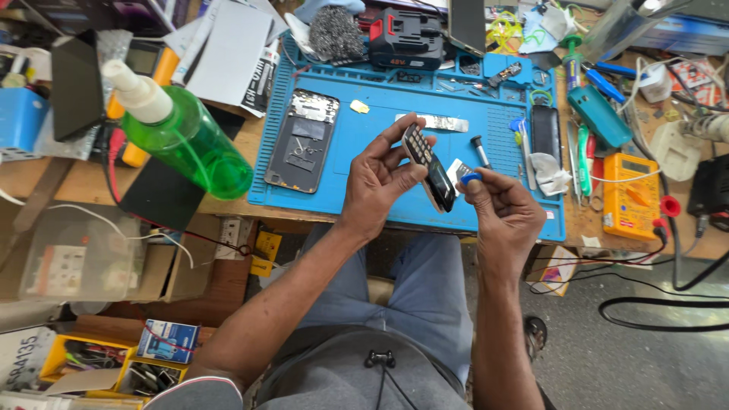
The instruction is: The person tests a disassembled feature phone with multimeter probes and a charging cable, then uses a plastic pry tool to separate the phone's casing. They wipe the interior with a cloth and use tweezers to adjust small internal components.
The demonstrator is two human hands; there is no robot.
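Cluttered surface (228, 152) with one blue repair mat (364, 144): left hand (376, 182) grip clamped on one keypad phone (427, 165); right hand (505, 216) pinches one blue pick (471, 178).

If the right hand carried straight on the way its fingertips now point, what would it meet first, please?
Most likely the small keypad phone held in the left hand; the right hand points up-left at its lower end, though depth is uncertain.

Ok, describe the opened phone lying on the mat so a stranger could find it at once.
Start at the big blue work mat covering the bench. Near its left edge, left of both hands, lies a dark phone body, flat, with its insides exposed. Unlike the small keypad phone in the left hand, nobody touches it.
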